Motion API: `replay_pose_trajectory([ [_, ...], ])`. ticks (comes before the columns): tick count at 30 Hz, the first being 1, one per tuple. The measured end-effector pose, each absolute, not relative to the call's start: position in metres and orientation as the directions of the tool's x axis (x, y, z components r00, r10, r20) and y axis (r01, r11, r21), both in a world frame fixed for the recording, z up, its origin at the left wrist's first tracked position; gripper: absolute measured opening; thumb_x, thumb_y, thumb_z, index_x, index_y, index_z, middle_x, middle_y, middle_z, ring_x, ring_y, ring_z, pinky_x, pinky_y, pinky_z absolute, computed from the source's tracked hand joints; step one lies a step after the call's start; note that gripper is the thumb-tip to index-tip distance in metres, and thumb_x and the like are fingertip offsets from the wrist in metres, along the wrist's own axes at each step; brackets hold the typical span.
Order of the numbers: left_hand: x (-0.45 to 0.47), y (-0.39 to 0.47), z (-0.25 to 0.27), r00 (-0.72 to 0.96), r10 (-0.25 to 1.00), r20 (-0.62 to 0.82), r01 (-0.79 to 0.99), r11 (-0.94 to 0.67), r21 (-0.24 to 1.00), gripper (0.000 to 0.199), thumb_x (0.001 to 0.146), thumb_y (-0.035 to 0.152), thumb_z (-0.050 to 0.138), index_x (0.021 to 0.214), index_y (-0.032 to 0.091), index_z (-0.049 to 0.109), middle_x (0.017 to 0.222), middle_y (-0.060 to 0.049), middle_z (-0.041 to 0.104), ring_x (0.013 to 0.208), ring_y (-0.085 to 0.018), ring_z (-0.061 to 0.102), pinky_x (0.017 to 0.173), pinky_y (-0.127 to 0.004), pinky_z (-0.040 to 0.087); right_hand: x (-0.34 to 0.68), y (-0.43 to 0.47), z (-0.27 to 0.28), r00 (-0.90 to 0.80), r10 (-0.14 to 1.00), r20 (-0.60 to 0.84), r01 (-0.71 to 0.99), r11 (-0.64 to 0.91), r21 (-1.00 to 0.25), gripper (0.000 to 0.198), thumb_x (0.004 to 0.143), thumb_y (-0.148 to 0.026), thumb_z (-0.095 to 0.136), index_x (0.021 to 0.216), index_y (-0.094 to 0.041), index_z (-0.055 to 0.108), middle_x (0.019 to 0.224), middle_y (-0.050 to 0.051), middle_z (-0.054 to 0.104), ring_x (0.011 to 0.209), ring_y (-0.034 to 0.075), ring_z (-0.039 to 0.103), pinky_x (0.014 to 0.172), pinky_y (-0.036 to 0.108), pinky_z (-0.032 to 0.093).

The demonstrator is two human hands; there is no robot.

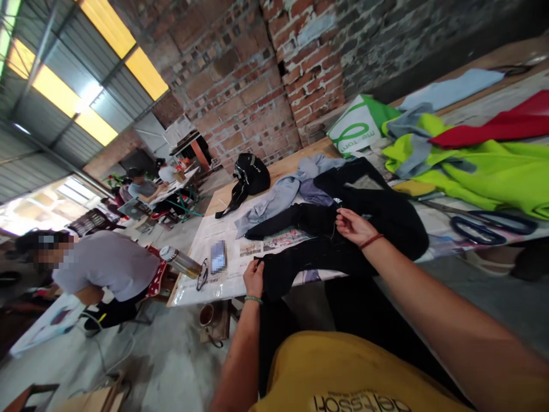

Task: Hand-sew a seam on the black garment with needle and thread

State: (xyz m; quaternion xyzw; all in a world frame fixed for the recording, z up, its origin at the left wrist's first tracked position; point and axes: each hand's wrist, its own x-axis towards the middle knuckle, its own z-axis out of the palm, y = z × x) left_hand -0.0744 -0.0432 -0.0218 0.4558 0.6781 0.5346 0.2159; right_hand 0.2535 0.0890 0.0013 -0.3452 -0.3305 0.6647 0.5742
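Black cloth point(309, 257) lies across the near part of the table and hangs over its front edge. My left hand point(253, 278) pinches the cloth at its left end, with thumb and fingers pressed together. Over the middle of the black cloth, my right hand point(354, 226) is closed in a pinch. Whatever sits between its fingertips is too small to make out. A small white spot shows on the dark cloth just above those fingertips. Behind the black cloth lies a crumpled grey cloth point(274, 197).
Large scissors point(480, 226) with dark blue handles lie at the table's right. Lime-green cloth point(480, 166), red cloth point(506, 120) and a green-white bag point(358, 126) are behind. To the left are a phone point(218, 256), glasses point(202, 274), a flask point(180, 260), a black bag point(251, 174) and a seated person point(107, 263).
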Motion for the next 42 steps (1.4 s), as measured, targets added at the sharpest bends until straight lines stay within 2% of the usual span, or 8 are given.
replay_pose_trajectory([
  [6, -0.083, -0.042, -0.019, -0.502, 0.844, 0.189, 0.388, 0.024, 0.922, 0.021, 0.073, 0.033, 0.060, 0.082, 0.015, 0.067, 0.062, 0.002, 0.057, 0.061, -0.011, 0.051, 0.060, -0.022, 0.040, 0.249, 0.074, 0.019, -0.142, 0.988, -0.057, -0.502, -0.121, -0.856, 0.016, 0.075, -0.033, 0.055, 0.077, -0.022, 0.044, 0.052, -0.007, 0.027, 0.040, 0.006, 0.023, 0.038, 0.018, 0.018],
  [10, -0.086, -0.040, -0.020, -0.466, 0.863, 0.196, 0.415, 0.018, 0.910, 0.019, 0.076, 0.031, 0.058, 0.086, 0.017, 0.068, 0.072, 0.000, 0.064, 0.069, -0.013, 0.056, 0.068, -0.025, 0.044, 0.260, 0.065, 0.027, -0.148, 0.984, -0.098, -0.503, -0.160, -0.850, 0.014, 0.074, -0.032, 0.057, 0.076, -0.020, 0.049, 0.055, -0.005, 0.028, 0.048, 0.008, 0.033, 0.041, 0.020, 0.024],
  [15, -0.088, -0.038, -0.018, -0.482, 0.856, 0.185, 0.432, 0.049, 0.901, 0.019, 0.076, 0.031, 0.059, 0.085, 0.017, 0.068, 0.073, -0.002, 0.065, 0.068, -0.014, 0.057, 0.067, -0.025, 0.045, 0.278, 0.054, 0.024, 0.102, 0.964, -0.245, -0.488, -0.166, -0.857, 0.023, 0.059, -0.028, 0.073, 0.074, -0.019, 0.058, 0.056, -0.002, 0.040, 0.056, 0.010, 0.045, 0.044, 0.021, 0.031],
  [20, -0.090, -0.035, -0.018, -0.491, 0.856, 0.163, 0.420, 0.068, 0.905, 0.018, 0.076, 0.030, 0.059, 0.083, 0.017, 0.069, 0.071, -0.001, 0.065, 0.067, -0.014, 0.057, 0.064, -0.024, 0.044, 0.266, 0.036, 0.035, 0.309, 0.947, -0.084, -0.336, 0.026, -0.941, 0.029, 0.049, -0.030, 0.080, 0.069, -0.021, 0.061, 0.069, 0.003, 0.050, 0.065, 0.013, 0.049, 0.046, 0.023, 0.036],
  [25, -0.091, -0.034, -0.019, -0.496, 0.853, 0.166, 0.395, 0.051, 0.917, 0.014, 0.074, 0.028, 0.061, 0.082, 0.019, 0.069, 0.068, 0.000, 0.064, 0.064, -0.013, 0.056, 0.063, -0.024, 0.044, 0.250, 0.021, 0.052, 0.047, 0.968, -0.246, -0.452, -0.199, -0.869, 0.024, 0.058, -0.035, 0.075, 0.068, -0.023, 0.057, 0.055, -0.003, 0.027, 0.046, 0.008, 0.035, 0.034, 0.020, 0.022],
  [29, -0.093, -0.036, -0.022, -0.474, 0.864, 0.169, 0.384, 0.030, 0.923, 0.014, 0.074, 0.025, 0.061, 0.083, 0.020, 0.070, 0.070, 0.000, 0.065, 0.063, -0.013, 0.056, 0.062, -0.024, 0.045, 0.248, 0.009, 0.038, -0.131, 0.949, -0.287, -0.338, -0.315, -0.887, 0.020, 0.064, -0.038, 0.070, 0.071, -0.023, 0.059, 0.048, -0.005, 0.022, 0.038, 0.005, 0.025, 0.035, 0.021, 0.024],
  [34, -0.096, -0.038, -0.025, -0.320, 0.891, 0.322, 0.498, -0.131, 0.857, 0.025, 0.072, 0.009, 0.051, 0.085, 0.021, 0.069, 0.083, -0.003, 0.066, 0.080, -0.015, 0.060, 0.075, -0.027, 0.047, 0.259, -0.005, 0.009, -0.074, 0.952, -0.298, -0.189, -0.307, -0.933, 0.027, 0.062, -0.041, 0.074, 0.080, -0.022, 0.066, 0.044, -0.004, 0.032, 0.038, 0.005, 0.032, 0.039, 0.019, 0.026],
  [42, -0.096, -0.045, -0.022, -0.221, 0.872, 0.436, 0.540, -0.263, 0.800, 0.035, 0.061, 0.000, 0.036, 0.071, 0.019, 0.064, 0.090, -0.004, 0.064, 0.089, -0.016, 0.060, 0.081, -0.031, 0.047, 0.282, -0.018, 0.012, 0.066, 0.962, -0.265, -0.241, -0.243, -0.940, 0.028, 0.058, -0.041, 0.076, 0.076, -0.022, 0.067, 0.042, -0.004, 0.028, 0.037, 0.005, 0.029, 0.036, 0.019, 0.027],
])
